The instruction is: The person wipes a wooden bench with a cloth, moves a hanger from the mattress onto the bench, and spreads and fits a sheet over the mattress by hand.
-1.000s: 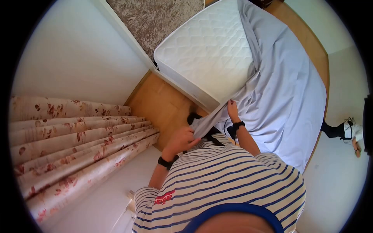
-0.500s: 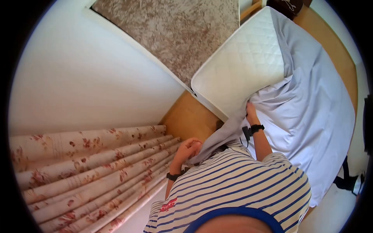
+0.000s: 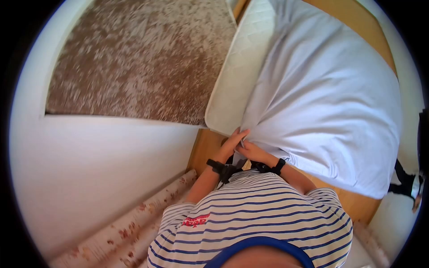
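A pale grey-lavender sheet [image 3: 326, 102] covers most of a white quilted mattress [image 3: 239, 67], whose left strip is bare. At the mattress's near corner, my left hand [image 3: 232, 142] is closed on the gathered edge of the sheet. My right hand [image 3: 252, 152] is right beside it, fingers curled on the same bunched edge. The hands touch or nearly touch, and some fingertips are hidden in the folds. Black bands with small devices sit on both wrists.
A mottled brown plush surface [image 3: 143, 62] lies left of the mattress, above a white wall [image 3: 116, 161]. A floral curtain [image 3: 129, 219] hangs at lower left. Wooden bed frame [image 3: 366, 15] borders the far side. Part of a person [image 3: 404, 178], with a hand, shows at the right edge.
The sheet has been drawn left over more of the mattress. My hands, apart before, have come together at its near corner. The view has turned.
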Demonstrator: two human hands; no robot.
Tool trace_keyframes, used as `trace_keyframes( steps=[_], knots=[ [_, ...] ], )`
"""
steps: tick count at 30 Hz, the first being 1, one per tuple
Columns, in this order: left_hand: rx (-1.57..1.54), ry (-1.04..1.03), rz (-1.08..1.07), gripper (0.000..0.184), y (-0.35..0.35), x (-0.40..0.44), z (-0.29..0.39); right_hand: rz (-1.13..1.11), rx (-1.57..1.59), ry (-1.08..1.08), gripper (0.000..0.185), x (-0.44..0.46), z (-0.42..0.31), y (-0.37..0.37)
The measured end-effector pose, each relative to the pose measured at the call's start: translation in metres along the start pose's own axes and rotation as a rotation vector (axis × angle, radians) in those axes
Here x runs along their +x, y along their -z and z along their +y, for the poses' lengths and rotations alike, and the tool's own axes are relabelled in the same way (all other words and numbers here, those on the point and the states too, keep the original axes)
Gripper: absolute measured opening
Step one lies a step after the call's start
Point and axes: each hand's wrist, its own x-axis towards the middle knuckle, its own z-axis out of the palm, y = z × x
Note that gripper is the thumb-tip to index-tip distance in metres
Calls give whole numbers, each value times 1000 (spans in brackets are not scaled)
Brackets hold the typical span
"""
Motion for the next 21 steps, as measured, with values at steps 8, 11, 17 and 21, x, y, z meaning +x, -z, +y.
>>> trace_keyframes(
  steps=[8, 11, 17, 21],
  knots=[
    [-27, 287, -332, 25, 70, 101, -8, 559, -136, 34, 41, 4, -29, -23],
    [-218, 164, -183, 25, 114, 119, 18, 619, -36, -294, 43, 18, -40, -36],
    [-214, 91, -52, 28, 176, 96, 62, 502, -387, -161, 39, 83, -24, -83],
    [-150, -14, -39, 32, 206, 100, 71, 396, -617, -205, 37, 118, -37, -99]
  ],
)
